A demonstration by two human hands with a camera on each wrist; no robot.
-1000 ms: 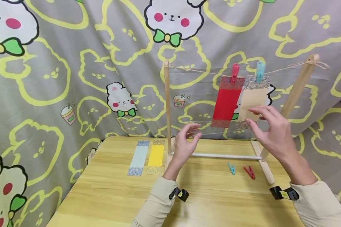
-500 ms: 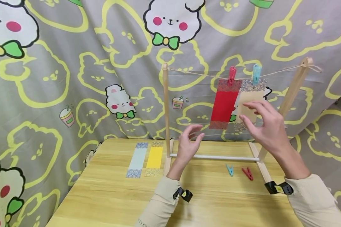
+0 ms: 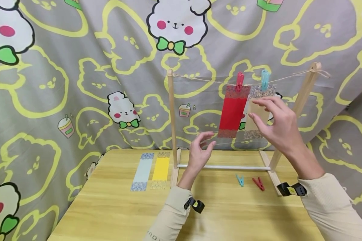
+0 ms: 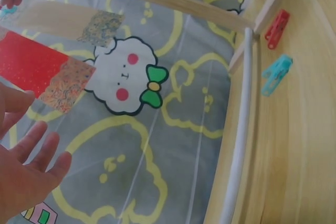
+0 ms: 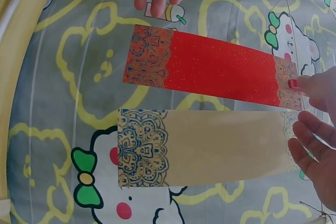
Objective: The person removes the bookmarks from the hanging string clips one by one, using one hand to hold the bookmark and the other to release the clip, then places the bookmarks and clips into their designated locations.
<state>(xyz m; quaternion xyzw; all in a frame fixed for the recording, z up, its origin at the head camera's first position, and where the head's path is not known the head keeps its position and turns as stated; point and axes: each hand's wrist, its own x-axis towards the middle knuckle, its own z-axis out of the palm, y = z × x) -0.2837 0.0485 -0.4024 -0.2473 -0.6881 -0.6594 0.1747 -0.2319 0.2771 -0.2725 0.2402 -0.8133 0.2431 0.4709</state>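
Observation:
A red paper strip [image 3: 233,112] with patterned ends hangs from a string, clipped by a red clothespin [image 3: 240,81]. To its right hangs a beige strip [image 5: 220,145] under a blue clothespin [image 3: 264,79]. My right hand [image 3: 280,122] is raised in front of the beige strip, fingers and thumb loosely bent and apart, with nothing between them. In the head view it covers part of that strip. Lower and left of the red strip, my left hand [image 3: 199,152] hovers with relaxed fingers, holding nothing. It also shows in the left wrist view, near the red strip's lower end.
The string [image 3: 199,79] spans two posts of a wooden frame [image 3: 172,117], joined low by a white rod [image 3: 223,167]. A pale blue strip [image 3: 142,172] and a yellow strip [image 3: 161,169] lie left. One blue clothespin [image 3: 240,180] and one red clothespin [image 3: 258,183] lie on the table.
My right hand has risen along the front of the beige strip toward its clothespin. The left hand stays nearly in place. The head view has shifted a little, moving the scene left and down.

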